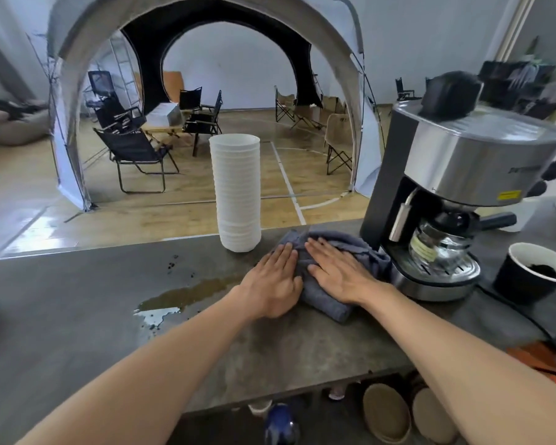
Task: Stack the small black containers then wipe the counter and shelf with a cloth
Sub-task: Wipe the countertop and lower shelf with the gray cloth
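Wiping step. My left hand (275,279) and right hand (336,268) flat, fingers straight, pressing crumpled grey cloth (337,252) on grey stone surface (87,290). Next, I judge: sweep left through brown spill (187,292).

Looks like a makeshift coffee bar inside a sports hall: an espresso machine (456,200) and stacked white cups (236,191) on a grey counter (77,300). Beyond, court-lined wood floor (289,184), a tent (206,59) and folding chairs (135,155).
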